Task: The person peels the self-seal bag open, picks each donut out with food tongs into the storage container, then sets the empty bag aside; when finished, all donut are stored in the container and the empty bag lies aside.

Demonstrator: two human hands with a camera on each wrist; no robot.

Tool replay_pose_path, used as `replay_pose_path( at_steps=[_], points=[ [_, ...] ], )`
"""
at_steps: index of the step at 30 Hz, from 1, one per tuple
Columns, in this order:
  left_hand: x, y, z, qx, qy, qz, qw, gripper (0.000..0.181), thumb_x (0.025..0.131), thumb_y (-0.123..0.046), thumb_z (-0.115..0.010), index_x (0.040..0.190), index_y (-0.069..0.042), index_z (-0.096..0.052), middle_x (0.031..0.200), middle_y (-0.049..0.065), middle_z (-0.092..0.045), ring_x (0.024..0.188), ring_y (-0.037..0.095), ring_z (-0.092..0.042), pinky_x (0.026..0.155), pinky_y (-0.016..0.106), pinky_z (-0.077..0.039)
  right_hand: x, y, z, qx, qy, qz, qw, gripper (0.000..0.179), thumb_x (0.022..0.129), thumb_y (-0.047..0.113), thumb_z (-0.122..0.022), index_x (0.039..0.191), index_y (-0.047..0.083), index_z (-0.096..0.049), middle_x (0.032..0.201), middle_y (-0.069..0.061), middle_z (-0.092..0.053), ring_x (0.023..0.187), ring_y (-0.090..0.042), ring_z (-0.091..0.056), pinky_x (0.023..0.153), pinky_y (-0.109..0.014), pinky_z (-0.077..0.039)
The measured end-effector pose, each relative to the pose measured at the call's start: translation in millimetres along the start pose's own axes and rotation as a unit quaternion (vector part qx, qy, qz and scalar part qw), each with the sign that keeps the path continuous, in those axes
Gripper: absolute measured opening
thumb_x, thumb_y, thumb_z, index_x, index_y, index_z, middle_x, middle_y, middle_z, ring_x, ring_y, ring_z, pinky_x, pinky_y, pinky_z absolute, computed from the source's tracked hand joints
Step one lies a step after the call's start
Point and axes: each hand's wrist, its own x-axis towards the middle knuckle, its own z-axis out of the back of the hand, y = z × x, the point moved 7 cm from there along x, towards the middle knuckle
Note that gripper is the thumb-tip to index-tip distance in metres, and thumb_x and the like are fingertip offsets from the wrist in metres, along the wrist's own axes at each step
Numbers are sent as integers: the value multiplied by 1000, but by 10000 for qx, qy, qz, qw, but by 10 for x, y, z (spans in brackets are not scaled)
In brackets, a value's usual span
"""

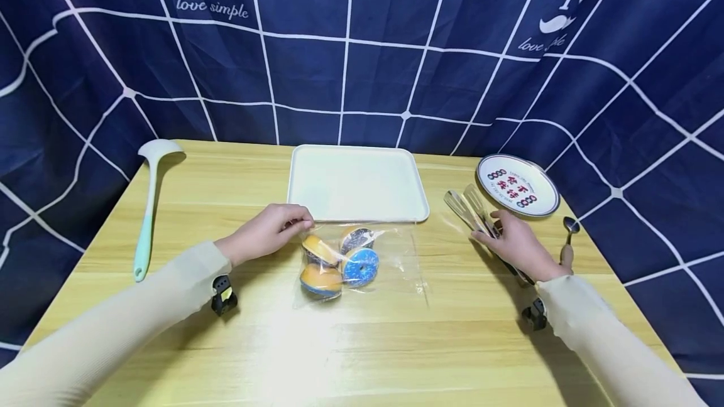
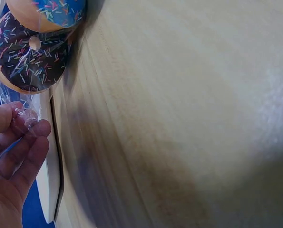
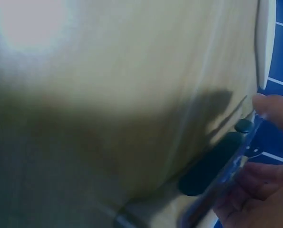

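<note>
I have my left grip (image 1: 271,231) pinching the far left corner of a clear, crinkled plastic bag (image 1: 396,262), thumb against fingers. The bag lies on the pale wood-grain counter (image 1: 396,357). Inside it, to the right of the left grip and somewhat nearer the wearer, I count four round iced doughnuts: a bright blue ring (image 1: 352,272) with its face showing, a dark speckled one (image 1: 353,242) just behind it, and two with tan sides turned upward. From the left wrist I see that the dark brown, sprinkle-covered doughnut (image 2: 29,69) sits just beside those fingers.

My right grip (image 1: 517,240) is clasped on a pair of silver metal tongs (image 1: 460,207), thumb on one side and fingers on the other. The heads point away from the wearer and to the left of that grip; the right wrist view gives me a dark green handle panel (image 3: 212,164), a little blurred.

Just beyond the left grip and to its right is a white rectangular tray (image 1: 358,182). Well off to that grip's left I have a white-headed, mint-handled ladle (image 1: 146,225). Past the right grip lies a white oval plate (image 1: 517,173) with red lettering; to its right, a small dark spoon (image 1: 571,225).
</note>
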Motion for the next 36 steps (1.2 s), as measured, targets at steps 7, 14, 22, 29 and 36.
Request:
replay_pose_path(
  at_steps=[7, 14, 22, 29, 36],
  points=[
    [10, -12, -2, 30, -16, -39, 10000, 13, 106, -11, -61, 100, -10, -73, 86, -2, -68, 77, 10, -55, 75, 29, -51, -1, -18, -32, 9, -178, 206, 9996, 29, 99, 23, -72, 102, -3, -58, 77, -7, -53, 67, -17, -46, 63, -31, -38],
    [1, -5, -2, 34, -17, 16, 10000, 14, 106, -11, -60, 101, -10, -73, 89, -1, -70, 80, 10, -57, 77, 30, -53, -15, 0, 109, 226, -245, 365, 9988, 40, 102, 21, -67, 127, -9, -59, 97, -23, -69, 74, -24, -60, 70, -36, -51],
    [-5, 1, -12, -65, -32, 115, 9999, 15, 106, -10, -59, 100, -9, -73, 88, -1, -69, 81, 11, -58, 78, 30, -53, -59, 4, 298, 499, -85, 656, 9966, 53, 103, 30, -69, 144, -1, -58, 145, -29, -60, 109, -24, -65, 102, -35, -50],
    [-10, 1, -32, -213, 2, 164, 9996, 15, 106, -9, -59, 100, -9, -73, 88, -1, -69, 83, 13, -61, 79, 30, -54, -127, 43, 237, 915, 828, 932, 9880, 46, 100, 25, -73, 141, 5, -64, 125, -16, -75, 95, 9, -63, 85, -7, -47],
    [-7, -6, -22, -176, -47, 189, 9997, 16, 107, -9, -58, 101, -9, -73, 90, 0, -70, 84, 16, -63, 79, 30, -54, -151, 225, 115, 1390, 1596, 1279, 9689, 38, 99, 19, -73, 134, 4, -70, 121, -11, -78, 100, 4, -69, 89, -11, -52]
  ],
)
